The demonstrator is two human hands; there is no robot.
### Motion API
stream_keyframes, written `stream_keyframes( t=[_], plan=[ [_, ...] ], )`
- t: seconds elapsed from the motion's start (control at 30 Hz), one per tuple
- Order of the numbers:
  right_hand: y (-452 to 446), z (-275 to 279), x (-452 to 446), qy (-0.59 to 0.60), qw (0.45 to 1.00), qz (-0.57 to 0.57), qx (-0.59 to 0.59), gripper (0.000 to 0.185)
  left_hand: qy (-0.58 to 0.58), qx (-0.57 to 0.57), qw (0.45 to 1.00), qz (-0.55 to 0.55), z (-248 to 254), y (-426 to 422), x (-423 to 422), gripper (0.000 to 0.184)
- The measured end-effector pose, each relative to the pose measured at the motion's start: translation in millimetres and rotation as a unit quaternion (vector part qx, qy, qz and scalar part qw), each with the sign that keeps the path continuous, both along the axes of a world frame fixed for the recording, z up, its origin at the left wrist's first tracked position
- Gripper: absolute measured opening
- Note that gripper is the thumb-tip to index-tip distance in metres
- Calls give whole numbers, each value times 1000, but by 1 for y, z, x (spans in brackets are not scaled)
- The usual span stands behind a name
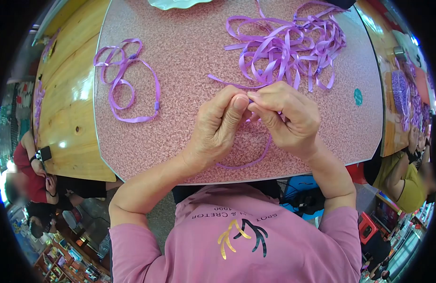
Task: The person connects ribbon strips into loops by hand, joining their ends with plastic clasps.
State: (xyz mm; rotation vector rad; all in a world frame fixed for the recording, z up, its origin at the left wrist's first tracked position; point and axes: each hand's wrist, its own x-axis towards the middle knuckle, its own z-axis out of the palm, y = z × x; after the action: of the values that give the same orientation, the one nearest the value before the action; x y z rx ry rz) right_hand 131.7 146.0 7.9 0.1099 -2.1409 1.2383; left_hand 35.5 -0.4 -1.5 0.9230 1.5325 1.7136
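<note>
Both hands meet above the pink speckled table (180,66), fingertips nearly touching. My left hand (220,120) is closed, thumb pressed to its fingers, on a purple ribbon (248,165). Beside it my right hand (288,115) pinches the same ribbon. Part of the ribbon loops down below the hands toward the table's near edge, and a purple end shows beyond the fingers. The fingers hide the stretch of ribbon between them. Just past my right hand lies a tangled heap of purple ribbons (286,45).
A looped purple ribbon (157,87) lies at the table's left. A white dish (178,4) stands at the far edge, and a green sticker (358,97) is at the right. People sit at wooden tables on both sides, with more purple ribbons at the right.
</note>
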Motion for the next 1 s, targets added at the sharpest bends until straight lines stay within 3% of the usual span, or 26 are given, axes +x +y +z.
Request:
stream_keyframes(
  t=[0.1, 0.23, 0.4, 0.73, 0.8, 0.87, 1.0],
  plan=[
    [3, -1, -2, 45, 996, -10, 78, 11, -11, 11, 1000, 4, 4, 3, 3, 27],
    [3, -1, -2, 3, 1000, -3, 11, 13, -49, -6, 998, -25, 7, 2, -6, 31],
    [5, -6, 1, -30, 997, 20, -72, 13, -203, 2, 975, -95, 0, -2, -17, 43],
    [7, 2, 1, -31, 999, 10, -41, 16, -126, -19, 989, -79, 3, -1, -16, 33],
    [7, 4, 1, -28, 999, 9, -24, 17, -52, 5, 998, -41, -3, -1, -14, 27],
    [5, 4, 3, -49, 996, 1, -71, 17, -40, 12, 998, -40, -5, -1, -15, 26],
    [7, 4, 4, -40, 998, 7, -47, 16, -51, 31, 998, -37, -1, -1, -13, 21]
  ],
)
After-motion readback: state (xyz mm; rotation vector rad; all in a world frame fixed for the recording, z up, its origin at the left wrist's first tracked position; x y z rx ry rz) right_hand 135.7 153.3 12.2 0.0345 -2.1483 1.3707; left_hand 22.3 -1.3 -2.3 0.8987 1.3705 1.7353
